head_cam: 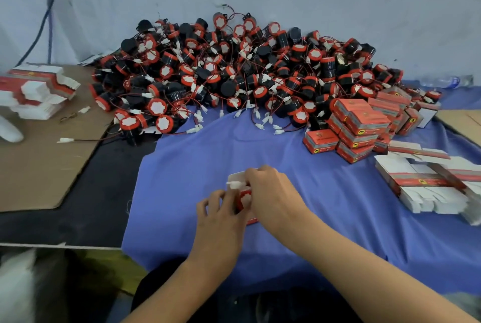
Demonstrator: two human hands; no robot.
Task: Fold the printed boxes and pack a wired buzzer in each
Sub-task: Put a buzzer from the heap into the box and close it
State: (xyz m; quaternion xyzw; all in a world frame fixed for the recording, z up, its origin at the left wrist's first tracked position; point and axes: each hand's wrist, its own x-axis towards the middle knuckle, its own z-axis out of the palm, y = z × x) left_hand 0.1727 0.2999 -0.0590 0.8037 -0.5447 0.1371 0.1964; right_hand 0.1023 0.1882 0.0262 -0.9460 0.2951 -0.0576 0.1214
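Currently: open box (237, 175) at frame centre on blue cloth (325, 192), left hand (218, 214) and right hand (272, 192) both gripping it. Red-capped buzzer (244, 199) sits inside, white connector (235, 185) sticking out the top. Closed boxes (359, 127) stacked mid-right, flat blanks (429, 184) at right edge. Loose buzzer pile (234, 75) behind. Box print: small yellow logo, text unreadable.

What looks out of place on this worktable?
One white connector on its wire trails out of the buzzer pile onto the cardboard sheet. The packed boxes sit tumbled, not stacked.
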